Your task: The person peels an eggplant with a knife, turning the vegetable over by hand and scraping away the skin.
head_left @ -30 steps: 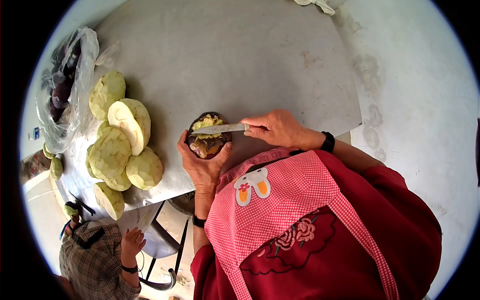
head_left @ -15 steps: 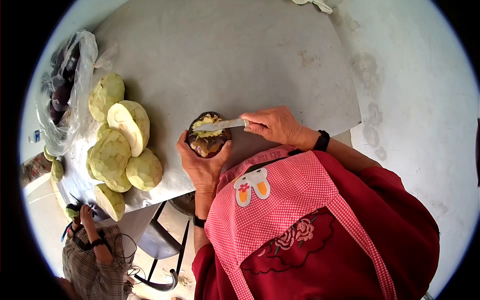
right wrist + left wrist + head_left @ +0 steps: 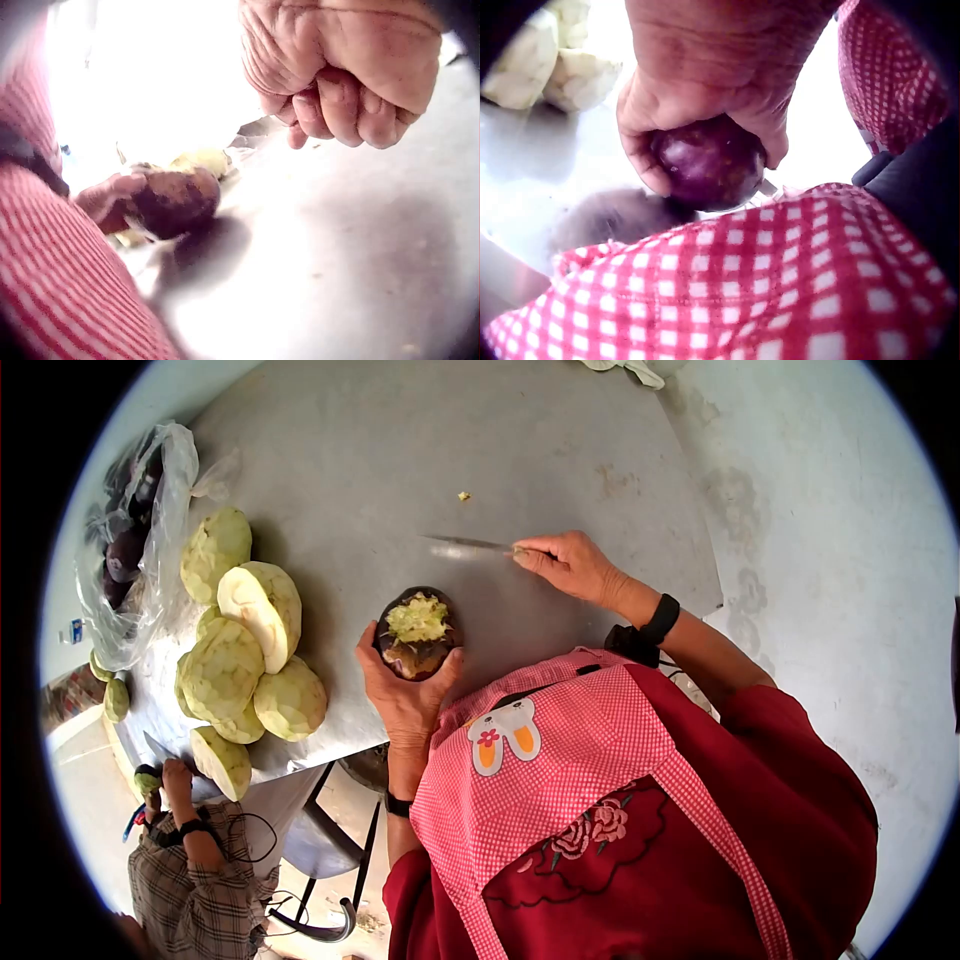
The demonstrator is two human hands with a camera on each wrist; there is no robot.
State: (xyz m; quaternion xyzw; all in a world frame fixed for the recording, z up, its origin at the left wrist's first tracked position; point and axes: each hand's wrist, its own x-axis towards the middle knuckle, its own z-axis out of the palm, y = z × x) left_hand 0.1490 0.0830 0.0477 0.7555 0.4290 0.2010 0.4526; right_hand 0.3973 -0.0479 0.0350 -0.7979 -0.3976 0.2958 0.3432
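Note:
A round dark purple eggplant (image 3: 408, 656) sits near the table's front edge, its top cut away to show pale yellow-green flesh. My left hand (image 3: 402, 705) grips it from the near side, thumb and fingers around it; in the left wrist view its glossy skin (image 3: 709, 169) shows under the palm. Out to the right and farther back, my right hand (image 3: 575, 568) holds a knife (image 3: 468, 544) by its handle, the blurred blade pointing left, apart from the eggplant. In the right wrist view that hand's fingers (image 3: 341, 109) are curled tightly. A small pale scrap (image 3: 464, 496) lies beyond the blade.
Several peeled pale-green eggplants (image 3: 222, 670) are heaped left of my left hand. Behind them a clear plastic bag (image 3: 170, 550) holds dark eggplants (image 3: 125, 555). At lower left another person (image 3: 195, 870) works at the table's edge beside a chair (image 3: 325, 845). The grey tabletop (image 3: 400, 450) stretches away.
My right hand has moved the knife off the eggplant's cut top, away and to the right. A small scrap now lies on the table. The left hand keeps its grip.

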